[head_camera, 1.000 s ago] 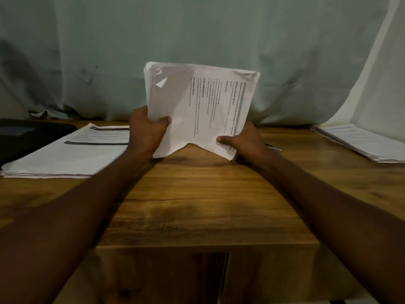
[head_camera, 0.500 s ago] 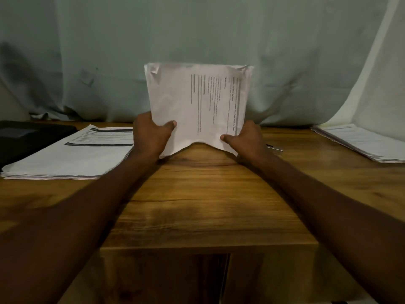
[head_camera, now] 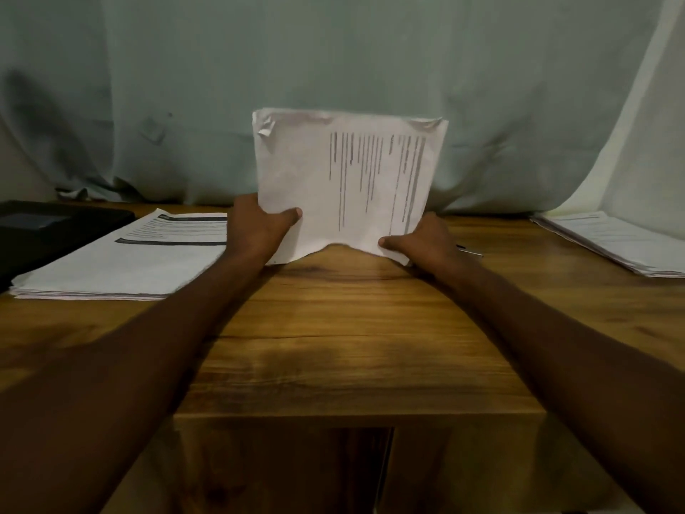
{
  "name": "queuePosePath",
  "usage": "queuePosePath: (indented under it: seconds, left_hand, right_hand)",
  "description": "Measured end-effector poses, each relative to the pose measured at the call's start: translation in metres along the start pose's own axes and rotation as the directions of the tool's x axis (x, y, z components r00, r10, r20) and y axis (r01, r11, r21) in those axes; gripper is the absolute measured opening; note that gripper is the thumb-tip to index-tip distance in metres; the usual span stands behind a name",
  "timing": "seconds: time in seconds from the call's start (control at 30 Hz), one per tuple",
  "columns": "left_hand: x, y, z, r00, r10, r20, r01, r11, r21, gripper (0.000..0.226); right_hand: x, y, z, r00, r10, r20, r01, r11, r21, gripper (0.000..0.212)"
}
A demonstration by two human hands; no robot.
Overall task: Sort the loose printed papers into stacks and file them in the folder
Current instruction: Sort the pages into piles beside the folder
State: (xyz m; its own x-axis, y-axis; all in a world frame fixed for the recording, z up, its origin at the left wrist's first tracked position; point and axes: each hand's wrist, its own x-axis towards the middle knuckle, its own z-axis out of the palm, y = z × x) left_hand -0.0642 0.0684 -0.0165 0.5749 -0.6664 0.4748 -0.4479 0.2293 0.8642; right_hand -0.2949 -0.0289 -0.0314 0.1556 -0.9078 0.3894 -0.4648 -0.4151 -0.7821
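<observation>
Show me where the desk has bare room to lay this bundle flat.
Bare wood runs from the held bundle to the desk's near edge, between the forearms. A narrower strip lies between the right hand and right stack, but a small pen-like thing sits there. The left is crowded: left stack and a dark thing.

**Around the worktop**

A wooden worktop [head_camera: 352, 328] is filling the middle of the view, its grain running left to right and its near edge dropping to a dark gap below. A pale green cloth backdrop [head_camera: 333, 61] is hanging behind it, creasing and bunching where it is meeting the far edge. At the far right a lighter sheet of cloth [head_camera: 652, 142] is draping down. A small thin metal object [head_camera: 470, 250], too small to identify, is lying on the wood right of centre.
</observation>
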Motion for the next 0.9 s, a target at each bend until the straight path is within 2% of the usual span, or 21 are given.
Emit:
queuePosePath:
  seconds: [0.1,0.2,0.27,0.33,0.4,0.5,0.57,0.63,0.7,0.77,0.9]
  left_hand:
    - [0.001,-0.002,0.001,1.0,-0.006,0.009,0.005,0.999,0.038,0.063]
    - [0.002,-0.001,0.002,1.0,-0.009,-0.019,0.008,1.0,-0.01,0.061]
    - [0.004,-0.005,0.002,0.999,-0.042,0.017,0.042,0.999,0.005,0.066]
    - [0.006,-0.009,0.001,0.997,-0.075,0.032,0.075,0.997,-0.007,0.068]
    - [0.008,-0.008,-0.001,0.992,-0.119,0.029,0.121,0.989,-0.08,0.066]
    - [0.01,-0.007,-0.005,0.965,-0.232,0.124,0.26,0.912,-0.318,0.061]
    - [0.012,-0.008,-0.008,0.932,-0.304,0.195,0.361,0.815,-0.453,0.063]
    - [0.012,-0.008,-0.008,0.917,-0.322,0.235,0.398,0.75,-0.528,0.062]
    - [0.011,-0.007,-0.004,0.917,-0.299,0.265,0.4,0.708,-0.582,0.058]
    - [0.008,-0.005,0.001,0.924,-0.266,0.276,0.381,0.709,-0.593,0.051]
    - [0.004,-0.007,0.012,0.938,-0.205,0.278,0.333,0.752,-0.569,0.055]
  right_hand:
    - [0.0,-0.001,0.0,0.999,0.007,0.033,-0.005,0.999,-0.052,0.069]
    - [0.001,-0.001,0.0,1.0,-0.002,-0.01,0.002,1.0,-0.016,0.069]
    - [0.001,0.0,-0.001,0.999,0.024,0.031,-0.024,1.0,-0.012,0.07]
    - [0.001,0.001,-0.002,0.996,0.056,0.069,-0.058,0.998,0.033,0.071]
    - [0.002,-0.001,-0.004,0.993,0.11,0.045,-0.115,0.982,0.151,0.065]
    - [0.005,-0.006,-0.01,0.979,0.204,0.024,-0.194,0.874,0.445,0.039]
    - [0.008,-0.009,-0.015,0.967,0.248,0.063,-0.23,0.732,0.641,0.03]
    - [0.008,-0.011,-0.019,0.959,0.247,0.139,-0.266,0.613,0.744,0.028]
    - [0.007,-0.013,-0.017,0.947,0.214,0.237,-0.319,0.588,0.743,0.04]
    - [0.003,-0.016,-0.011,0.933,0.177,0.312,-0.352,0.62,0.701,0.048]
    - [-0.002,-0.025,0.004,0.935,0.157,0.318,-0.343,0.633,0.694,0.042]
